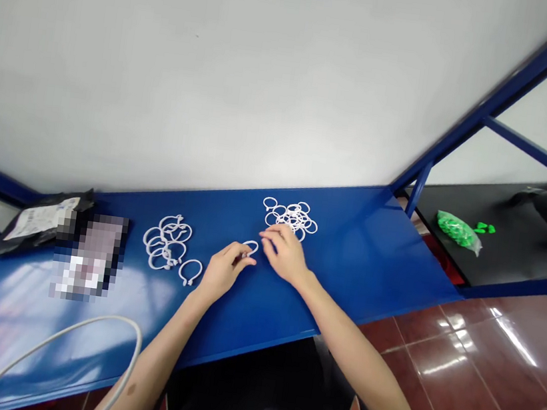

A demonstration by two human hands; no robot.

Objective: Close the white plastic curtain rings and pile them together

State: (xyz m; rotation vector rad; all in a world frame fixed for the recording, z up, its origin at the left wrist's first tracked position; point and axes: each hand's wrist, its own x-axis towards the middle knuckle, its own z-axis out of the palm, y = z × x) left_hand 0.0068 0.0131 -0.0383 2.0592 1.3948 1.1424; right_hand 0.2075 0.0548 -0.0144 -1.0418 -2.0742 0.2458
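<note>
My left hand [228, 266] pinches a white plastic ring [253, 245], which looks like a curtain ring, between thumb and fingers. Part of that ring is hidden by the fingertips. Just right of it is my right hand [284, 253], its fingers bent and apart with nothing visible between them. Directly beyond the right hand lies a heap of several white rings [296, 218]. To the left of my left hand is another group of several white rings [166, 245] with small knobs at their ends. One separate ring [191, 261] sits nearest that hand.
The blue tabletop [349, 242] runs along a pale wall. At the left lie a black plastic parcel [44, 222] and a blurred-out item [93, 255]. A white cable [87, 320] loops over the front left. Right of the blue frame, a green-filled bag [457, 230] rests on a black surface.
</note>
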